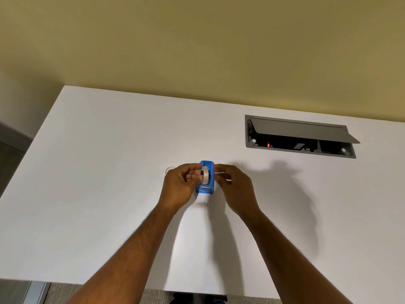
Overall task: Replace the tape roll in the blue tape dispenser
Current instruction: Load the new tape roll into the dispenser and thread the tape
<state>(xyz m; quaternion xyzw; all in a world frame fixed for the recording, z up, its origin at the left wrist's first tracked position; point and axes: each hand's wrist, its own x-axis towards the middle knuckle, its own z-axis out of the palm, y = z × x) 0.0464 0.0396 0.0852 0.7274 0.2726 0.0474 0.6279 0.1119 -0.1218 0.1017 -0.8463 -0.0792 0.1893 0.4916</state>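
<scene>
Near the middle of the white tabletop (109, 194), well back from its near edge, stands the blue tape dispenser (206, 187), with no readable writing or brand on it. A pale tape roll (205, 174) sits upright in its cradle, edge-on to the camera. The dispenser lies directly between the two hands. The left hand (182, 183) is curled against the dispenser's left side, its fingertips pinched on the roll's left face. The right hand (234, 183) is half closed just beside the dispenser's right side, its fingertips close to the roll; whether they touch it cannot be told. Just left of the left hand a thin clear ring (169, 170) lies on the tabletop, partly hidden. Toward the far right corner, a grey cable box (300, 137) is set into the tabletop, its lid tilted open.
</scene>
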